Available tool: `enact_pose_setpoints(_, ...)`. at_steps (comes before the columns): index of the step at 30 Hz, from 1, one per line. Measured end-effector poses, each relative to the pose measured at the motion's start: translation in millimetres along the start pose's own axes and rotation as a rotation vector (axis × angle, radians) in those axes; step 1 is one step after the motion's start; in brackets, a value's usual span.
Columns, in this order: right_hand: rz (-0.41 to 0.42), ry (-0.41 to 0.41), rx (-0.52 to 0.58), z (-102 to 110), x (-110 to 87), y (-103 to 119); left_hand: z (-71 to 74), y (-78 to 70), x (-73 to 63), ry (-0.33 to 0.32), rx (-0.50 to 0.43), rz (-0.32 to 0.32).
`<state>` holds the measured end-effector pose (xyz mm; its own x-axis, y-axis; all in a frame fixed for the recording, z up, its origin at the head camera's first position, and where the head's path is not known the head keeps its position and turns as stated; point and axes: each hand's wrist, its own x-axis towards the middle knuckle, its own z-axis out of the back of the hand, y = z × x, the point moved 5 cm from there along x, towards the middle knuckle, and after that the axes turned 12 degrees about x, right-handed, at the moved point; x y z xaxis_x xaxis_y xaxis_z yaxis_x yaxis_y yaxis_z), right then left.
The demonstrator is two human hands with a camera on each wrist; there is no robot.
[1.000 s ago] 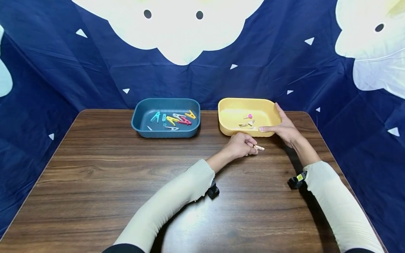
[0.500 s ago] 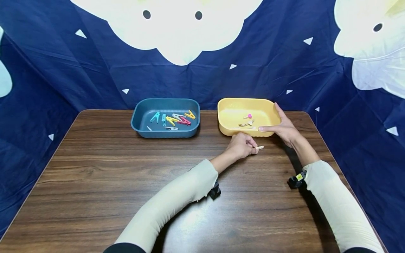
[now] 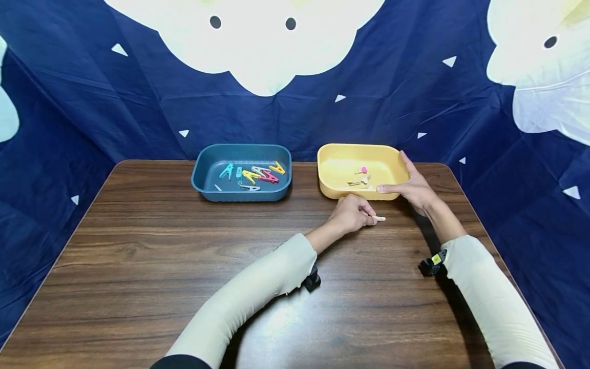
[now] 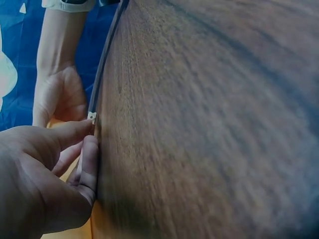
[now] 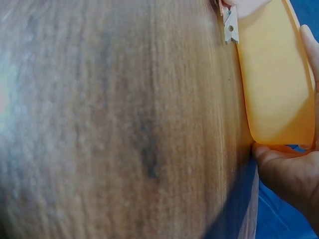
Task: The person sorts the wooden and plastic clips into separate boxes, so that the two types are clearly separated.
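Observation:
My left hand (image 3: 352, 213) pinches a small pale wooden clothespin (image 3: 380, 219) between thumb and fingers, in front of the yellow bin (image 3: 326, 190). One end of the clothespin (image 5: 230, 27) sticks out from the fingertips, its spring hole showing in the right wrist view. My right hand (image 3: 416, 190) rests on the yellow bin's right end, with a straight thumb along the front rim and the index finger reaching along the side. Inside that bin lie several small wooden clips, one with a pink top (image 3: 363, 170). The left wrist view shows the left fingers (image 4: 89, 157) close to the tabletop.
A dark teal bin (image 3: 197, 180) stands at the back left with several plastic clothespins in it, among them a red one (image 3: 268, 177) and a yellow one (image 3: 251, 176). Both bins sit near the back edge of the brown wooden table (image 3: 138, 271). Blue curtains hang behind.
The clothespin's exposed end has tilted slightly up and then back down in the left fingertips. The left forearm has shifted a little to the right. My right hand and both bins stay put.

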<state>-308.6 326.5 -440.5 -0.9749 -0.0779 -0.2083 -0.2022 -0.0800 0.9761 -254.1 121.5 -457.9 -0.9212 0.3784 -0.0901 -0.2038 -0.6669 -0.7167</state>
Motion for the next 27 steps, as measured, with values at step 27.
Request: enact_pose_setpoints(27, -0.003, 0.005, -0.011, 0.6, 0.4, -0.5, 20.6, -9.0, -23.9, 0.090, -0.295, -0.049)
